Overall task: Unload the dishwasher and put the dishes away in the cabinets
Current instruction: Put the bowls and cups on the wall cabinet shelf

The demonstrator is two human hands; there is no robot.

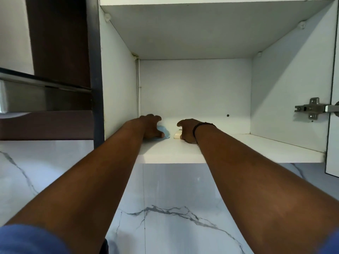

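**Setting dishes on the cabinet shelf**

We reach into the cabinet [192, 88]. On its shelf [238, 145], our left hand [151, 128] curls over a blue dish [165, 132] at 11 o'clock; our right hand [187, 131] holds a cream dish [177, 135] at 12. We should let go gently once both sit flat.

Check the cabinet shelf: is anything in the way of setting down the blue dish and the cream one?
Nothing visible. The left hand has the blue dish and the right hand the cream dish low over the cabinet shelf; contact is unclear. No other item shows there.
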